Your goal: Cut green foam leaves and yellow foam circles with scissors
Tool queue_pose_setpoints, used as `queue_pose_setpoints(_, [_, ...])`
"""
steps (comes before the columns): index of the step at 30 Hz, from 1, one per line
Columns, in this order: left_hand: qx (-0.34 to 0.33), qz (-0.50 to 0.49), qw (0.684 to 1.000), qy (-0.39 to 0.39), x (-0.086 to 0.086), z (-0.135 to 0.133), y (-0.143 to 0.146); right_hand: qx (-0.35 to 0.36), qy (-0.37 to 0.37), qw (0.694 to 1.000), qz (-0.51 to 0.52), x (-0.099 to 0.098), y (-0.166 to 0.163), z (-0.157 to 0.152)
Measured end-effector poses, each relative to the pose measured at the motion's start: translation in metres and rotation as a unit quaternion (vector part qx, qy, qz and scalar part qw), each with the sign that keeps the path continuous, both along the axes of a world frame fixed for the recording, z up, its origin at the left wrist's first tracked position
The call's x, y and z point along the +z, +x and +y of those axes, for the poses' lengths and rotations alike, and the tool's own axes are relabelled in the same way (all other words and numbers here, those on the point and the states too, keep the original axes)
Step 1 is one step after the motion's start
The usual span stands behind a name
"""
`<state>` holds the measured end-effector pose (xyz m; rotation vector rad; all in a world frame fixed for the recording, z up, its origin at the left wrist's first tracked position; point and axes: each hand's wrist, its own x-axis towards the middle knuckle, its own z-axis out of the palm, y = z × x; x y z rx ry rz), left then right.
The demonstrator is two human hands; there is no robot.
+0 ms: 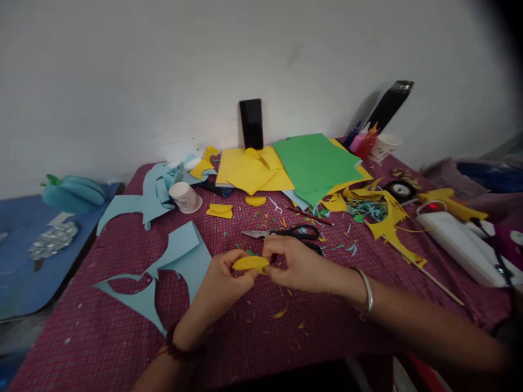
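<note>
Between my two hands is a small folded yellow paper piece with a curved edge. My left hand pinches its left end, and my right hand pinches its right end. Just beyond my right hand lie scissors with black handles, their blades pointing left. Two similar yellow pieces rest farther back: a rounded piece and a folded piece. A cut light blue sheet lies to the left of my left hand.
A paper cup stands back left beside blue scraps. Green sheets overlap yellow sheets below a phone leaning on the wall. At right are yellow offcuts, a stick, a glue gun and a white power strip.
</note>
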<state>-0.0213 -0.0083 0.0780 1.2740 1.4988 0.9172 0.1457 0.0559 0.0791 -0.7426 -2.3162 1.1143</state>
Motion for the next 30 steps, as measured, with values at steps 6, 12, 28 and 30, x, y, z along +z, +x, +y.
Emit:
queue_pose_setpoints(6, [0.077, -0.116, 0.990, 0.033, -0.012, -0.001, -0.003, -0.035, -0.139, 0.988, 0.065, -0.017, -0.008, -0.004])
queue_pose_setpoints(12, [0.167, -0.141, 0.971, 0.101, -0.018, -0.003, 0.002, -0.078, -0.187, 0.973, 0.107, -0.022, -0.012, -0.005])
queue_pose_setpoints(28, [0.226, -0.356, 0.904, 0.073, -0.023, 0.002, 0.024, -0.107, -0.215, 0.961, 0.139, -0.033, -0.022, -0.013])
queue_pose_setpoints(30, [0.229, -0.365, 0.899, 0.076, -0.022, 0.002, 0.024, -0.106, -0.216, 0.961, 0.138, -0.033, -0.023, -0.013])
